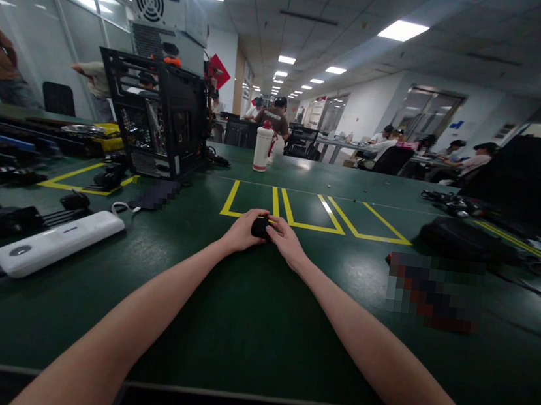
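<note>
Both arms reach forward over the green tabletop, and the hands meet near its middle. Between them is a small rounded black object, whose kind I cannot make out. My left hand curls around its left side, with fingers over the top and thumb below. From the right, my right hand presses its fingertips against the same object. The fingers cover part of it. Just beyond the hands, yellow tape outlines mark the table.
Left stand a white power strip, black cables and adapters, and an open computer case. A white bottle with a red top stands farther back. Right lie a black pouch and a blurred dark-red item. People sit beyond.
</note>
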{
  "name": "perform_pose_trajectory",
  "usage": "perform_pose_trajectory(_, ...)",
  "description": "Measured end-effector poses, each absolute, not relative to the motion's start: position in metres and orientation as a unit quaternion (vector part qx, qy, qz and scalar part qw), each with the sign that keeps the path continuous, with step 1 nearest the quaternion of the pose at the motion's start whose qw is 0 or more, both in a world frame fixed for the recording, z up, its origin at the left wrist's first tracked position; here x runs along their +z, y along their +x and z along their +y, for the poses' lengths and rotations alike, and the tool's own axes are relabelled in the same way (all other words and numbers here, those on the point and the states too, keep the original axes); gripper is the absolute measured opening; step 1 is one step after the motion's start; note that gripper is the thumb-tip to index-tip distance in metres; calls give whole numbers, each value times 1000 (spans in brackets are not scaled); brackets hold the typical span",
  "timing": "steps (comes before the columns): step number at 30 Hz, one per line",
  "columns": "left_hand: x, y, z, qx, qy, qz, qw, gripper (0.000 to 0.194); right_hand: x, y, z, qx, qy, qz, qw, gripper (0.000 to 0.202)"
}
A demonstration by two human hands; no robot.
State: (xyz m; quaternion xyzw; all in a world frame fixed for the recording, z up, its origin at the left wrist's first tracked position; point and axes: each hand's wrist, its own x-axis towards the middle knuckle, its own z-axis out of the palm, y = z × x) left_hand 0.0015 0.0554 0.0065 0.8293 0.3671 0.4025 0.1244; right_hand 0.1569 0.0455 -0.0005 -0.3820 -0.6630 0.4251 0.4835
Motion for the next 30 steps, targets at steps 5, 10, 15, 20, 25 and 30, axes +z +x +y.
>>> perform_pose_trajectory(5, 5, 2, 56, 410, 826, 369, 116, 64, 0, 159, 47, 440, -362, -662, 486, 36)
perform_pose_trajectory(10, 4, 2, 57, 409, 827, 370, 111, 63, -1, 160, 52, 483, -381, -638, 463, 39)
perform_pose_trajectory(15, 5, 1, 56, 401, 830, 368, 127, 65, -4, 157, 56, 448, -436, -637, 451, 38)
perform_pose_trajectory(20, 8, 1, 51, 392, 835, 361, 137, 65, -5, 153, 57, 391, -459, -650, 462, 35)
perform_pose_trajectory(25, 11, 1, 47, 397, 832, 361, 139, 62, -4, 154, 54, 406, -418, -660, 473, 33)
perform_pose_trajectory(30, 11, 0, 47, 402, 825, 376, 128, 61, -1, 158, 50, 439, -408, -660, 453, 34)
